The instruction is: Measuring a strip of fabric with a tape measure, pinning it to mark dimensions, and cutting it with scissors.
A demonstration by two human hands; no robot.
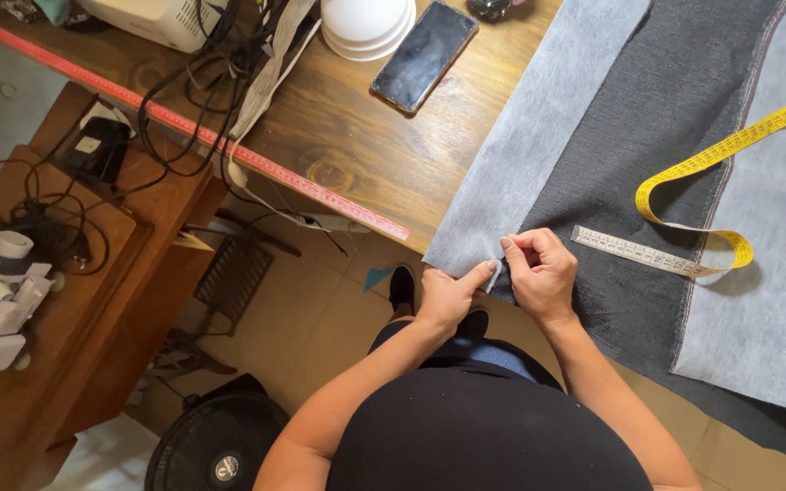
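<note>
Pinching: left hand (448,295) and right hand (539,268) clamp pale grey fabric (525,145) corner
Beside: dark denim (648,136), yellow tape measure (711,164)
Under: wooden surface (357,136)

Even, fairly bright daylight fills the scene, with no harsh glare. The tabletop (357,136) shows a soft sheen, and the phone (424,55) screen reflects faintly. The yellow tape measure (711,168) casts a soft shadow on the fabric. Focus is sharp throughout; straight edges bow slightly towards the corners.
</note>
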